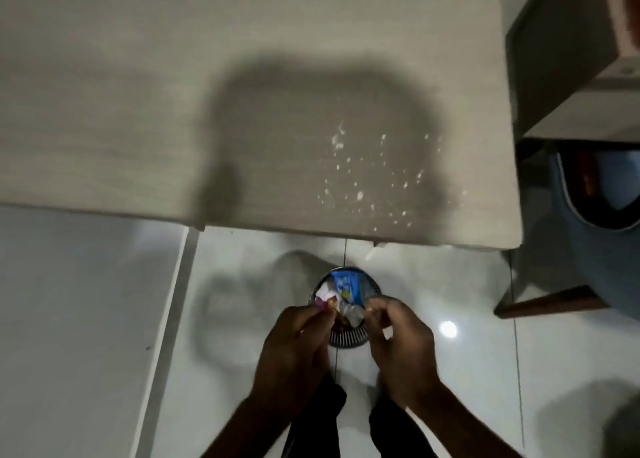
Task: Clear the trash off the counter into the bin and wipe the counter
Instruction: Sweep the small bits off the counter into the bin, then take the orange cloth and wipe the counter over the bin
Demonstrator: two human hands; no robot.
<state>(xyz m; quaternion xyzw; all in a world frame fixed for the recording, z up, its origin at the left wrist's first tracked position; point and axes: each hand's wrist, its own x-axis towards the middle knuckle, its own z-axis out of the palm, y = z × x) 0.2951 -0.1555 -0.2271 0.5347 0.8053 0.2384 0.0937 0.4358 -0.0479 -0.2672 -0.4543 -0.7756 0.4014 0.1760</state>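
Observation:
A small round mesh bin (346,338) stands on the white floor just in front of the counter's near edge. It holds a blue wrapper (348,286), white crumpled paper and a purple wrapper. Both hands hover over the bin's near rim. My left hand (294,346) pinches a small purple and yellow wrapper (327,305) at its fingertips. My right hand (401,343) has its fingers curled around a small white scrap (388,333). The pale wood-grain counter (173,111) carries scattered white crumbs (367,173) near its right front.
A dark brown chair or cabinet (568,59) stands at the counter's right end, with a blue object (595,215) and a wooden leg (550,305) beneath it. A white panel (76,319) fills the left. My dark trouser legs (318,423) show below the hands.

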